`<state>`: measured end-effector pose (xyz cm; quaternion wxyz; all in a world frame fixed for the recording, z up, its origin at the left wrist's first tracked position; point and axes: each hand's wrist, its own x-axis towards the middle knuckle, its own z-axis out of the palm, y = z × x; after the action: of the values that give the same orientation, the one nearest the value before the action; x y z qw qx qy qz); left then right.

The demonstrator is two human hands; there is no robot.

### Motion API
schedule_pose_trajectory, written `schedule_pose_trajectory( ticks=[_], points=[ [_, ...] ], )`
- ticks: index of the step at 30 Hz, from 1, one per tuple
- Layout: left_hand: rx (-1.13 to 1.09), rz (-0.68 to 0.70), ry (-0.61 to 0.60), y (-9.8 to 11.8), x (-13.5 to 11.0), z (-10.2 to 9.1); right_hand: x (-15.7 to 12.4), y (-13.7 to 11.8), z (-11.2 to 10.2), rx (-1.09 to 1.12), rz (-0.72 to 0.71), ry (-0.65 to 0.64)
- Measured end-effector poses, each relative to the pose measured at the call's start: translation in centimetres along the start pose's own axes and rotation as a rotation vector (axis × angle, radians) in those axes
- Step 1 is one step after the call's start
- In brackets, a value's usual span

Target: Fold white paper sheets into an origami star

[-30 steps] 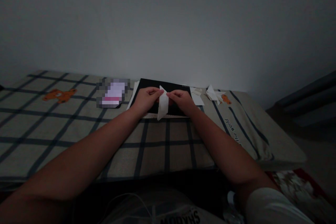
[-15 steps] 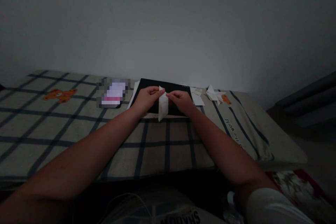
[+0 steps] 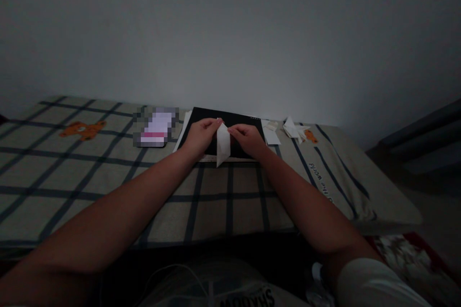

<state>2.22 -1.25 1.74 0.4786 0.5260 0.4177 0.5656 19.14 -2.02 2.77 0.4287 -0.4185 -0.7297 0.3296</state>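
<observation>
A small piece of folded white paper [image 3: 223, 146] hangs between my hands, its lower end tapering to a point. My left hand [image 3: 201, 135] pinches its upper left edge between thumb and fingers. On the other side, my right hand [image 3: 248, 138] grips its upper right edge with the fingertips. Beneath both hands lies a flat black board or folder [image 3: 209, 114], with white sheets [image 3: 183, 132] showing past its left side. The finer folds of the paper are too dim to make out.
A phone [image 3: 155, 127] with a blurred, lit screen lies to the left on the checked cloth [image 3: 108, 172]. Right of the board are white paper pieces [image 3: 272, 134] and a folded paper shape [image 3: 292, 129]. A pale wall [image 3: 230, 33] rises behind.
My left fingers have shifted slightly left and up along the paper's top. The paper has turned a little, while my right hand stays nearly in place.
</observation>
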Motion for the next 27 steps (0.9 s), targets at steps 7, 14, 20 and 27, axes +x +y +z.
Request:
schedule_pose_trajectory(
  ticks=[7,14,20,27],
  points=[
    [0.182,0.059,0.073,0.6,-0.3,-0.2,-0.1,1.0,0.4,0.183,0.025,-0.060],
    [0.203,0.158,0.017,0.6,0.1,-0.5,0.0,1.4,0.0,0.062,-0.009,-0.062],
    [0.581,0.475,-0.157,1.6,0.6,-1.8,0.3,1.5,-0.8,-0.002,-0.024,0.012],
    [0.834,0.688,-0.076,1.6,0.6,-2.2,0.3,1.3,-0.8,-0.127,-0.031,0.119]
  ],
)
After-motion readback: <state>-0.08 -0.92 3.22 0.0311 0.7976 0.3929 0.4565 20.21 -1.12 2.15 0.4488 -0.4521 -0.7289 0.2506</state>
